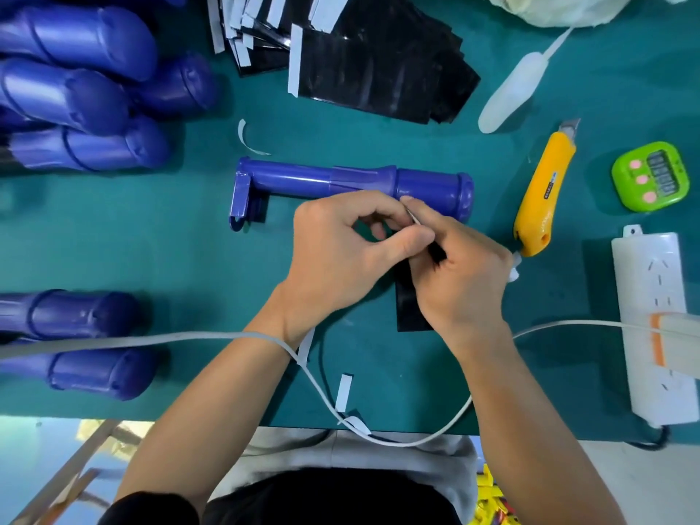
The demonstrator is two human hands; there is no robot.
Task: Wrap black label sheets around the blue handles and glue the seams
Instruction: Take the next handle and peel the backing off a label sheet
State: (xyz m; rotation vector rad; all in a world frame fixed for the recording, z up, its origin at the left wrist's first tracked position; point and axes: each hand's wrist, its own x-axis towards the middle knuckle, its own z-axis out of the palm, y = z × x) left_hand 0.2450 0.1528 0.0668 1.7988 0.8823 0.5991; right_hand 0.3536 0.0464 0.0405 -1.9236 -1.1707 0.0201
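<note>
Head view: both hands meet just in front of a blue handle (352, 185) lying crosswise on the green table (189, 259). The left hand (341, 252) and right hand (460, 267) pinch the top edge of a black sheet (411, 310), fingers curled closed on it. More sheets (378, 70) lie stacked behind the handle.

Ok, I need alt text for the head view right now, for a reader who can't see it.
Both hands, left hand and right hand, pinch the top edge of a black label sheet on a green table, just in front of a blue handle lying sideways. A yellow utility knife lies to the right.
</note>
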